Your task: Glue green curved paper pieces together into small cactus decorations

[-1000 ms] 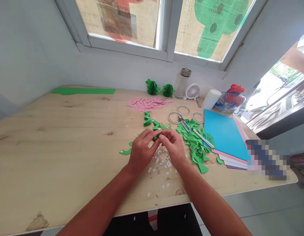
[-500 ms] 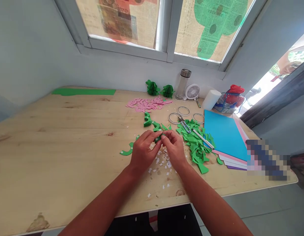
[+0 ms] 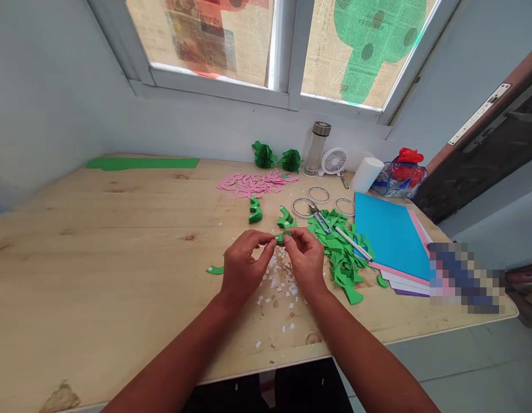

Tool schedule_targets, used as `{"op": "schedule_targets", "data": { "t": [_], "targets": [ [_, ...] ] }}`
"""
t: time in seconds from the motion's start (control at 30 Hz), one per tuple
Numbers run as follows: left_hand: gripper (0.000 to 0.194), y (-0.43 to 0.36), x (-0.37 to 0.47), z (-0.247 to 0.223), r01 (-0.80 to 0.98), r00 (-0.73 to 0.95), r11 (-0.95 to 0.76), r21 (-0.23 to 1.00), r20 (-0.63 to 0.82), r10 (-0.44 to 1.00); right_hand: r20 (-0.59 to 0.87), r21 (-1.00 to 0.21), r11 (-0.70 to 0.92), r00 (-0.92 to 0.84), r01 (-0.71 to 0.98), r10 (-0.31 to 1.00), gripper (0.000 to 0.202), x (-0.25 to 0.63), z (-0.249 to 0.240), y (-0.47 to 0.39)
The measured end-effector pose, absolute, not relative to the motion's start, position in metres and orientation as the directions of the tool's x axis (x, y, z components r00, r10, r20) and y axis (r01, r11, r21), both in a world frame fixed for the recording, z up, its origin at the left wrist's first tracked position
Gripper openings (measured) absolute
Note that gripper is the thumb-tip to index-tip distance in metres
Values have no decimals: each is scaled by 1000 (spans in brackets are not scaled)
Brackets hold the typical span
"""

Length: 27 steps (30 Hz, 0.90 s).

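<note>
My right hand [image 3: 306,258] pinches a small curved green paper piece [image 3: 284,237] between thumb and fingers, low over the table. My left hand [image 3: 247,263] is closed in a pinch, thumb and forefinger at the left end of that piece, where a small white patch shows. Just behind my fingers is a stack of curved green paper pieces [image 3: 286,218], with another such stack [image 3: 255,211] further left. A curved green strip [image 3: 214,270] with a white patch lies partly hidden by my left hand. Small white paper bits [image 3: 284,282] are scattered beneath my hands.
Green scraps [image 3: 341,252] lie on the right with snips [image 3: 321,219] and a white pen [image 3: 353,243] on them. Tape rolls [image 3: 318,195], pink cutouts [image 3: 252,184], a blue sheet [image 3: 390,235], a bottle [image 3: 316,150] and a fan [image 3: 334,161] are around.
My left hand has shifted a little left, so the hands are slightly further apart and the green stack behind shows more. At the right, a dark door now covers the bright gap.
</note>
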State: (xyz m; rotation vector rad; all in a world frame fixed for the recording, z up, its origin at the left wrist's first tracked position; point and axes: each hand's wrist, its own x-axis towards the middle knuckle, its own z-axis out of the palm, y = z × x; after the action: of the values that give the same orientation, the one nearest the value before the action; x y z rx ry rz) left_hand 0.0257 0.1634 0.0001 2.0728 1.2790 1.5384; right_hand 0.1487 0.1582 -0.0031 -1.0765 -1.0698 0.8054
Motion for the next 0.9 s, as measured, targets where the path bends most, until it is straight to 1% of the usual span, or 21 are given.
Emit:
{"op": "schedule_targets", "data": {
  "t": [0.17, 0.3, 0.43, 0.57, 0.73, 0.9],
  "targets": [
    [15, 165, 24, -4, 507, 80, -579, 639, 634, 769, 441, -890, 378, 275, 254, 854, 8, 150, -4, 155],
    [17, 165, 24, -4, 491, 107, -575, 655, 610, 785, 532, -822, 431, 230, 372, 815, 10, 151, -4, 154],
    [17, 164, 24, -2, 465, 74, -531, 708, 567, 821, 577, -778, 463, 191, 425, 794, 11, 151, -5, 153],
    [17, 164, 25, 0, 437, 37, -472, 766, 508, 860, 576, -768, 461, 164, 444, 801, 12, 152, -4, 153],
    [18, 166, 24, 0, 328, 35, -411, 851, 423, 905, 571, -779, 456, 186, 430, 800, 12, 152, -4, 152],
    [16, 169, 23, -2, 217, 35, -345, 913, 346, 938, 601, -756, 487, 171, 438, 780, 11, 153, -6, 153]
  ]
}}
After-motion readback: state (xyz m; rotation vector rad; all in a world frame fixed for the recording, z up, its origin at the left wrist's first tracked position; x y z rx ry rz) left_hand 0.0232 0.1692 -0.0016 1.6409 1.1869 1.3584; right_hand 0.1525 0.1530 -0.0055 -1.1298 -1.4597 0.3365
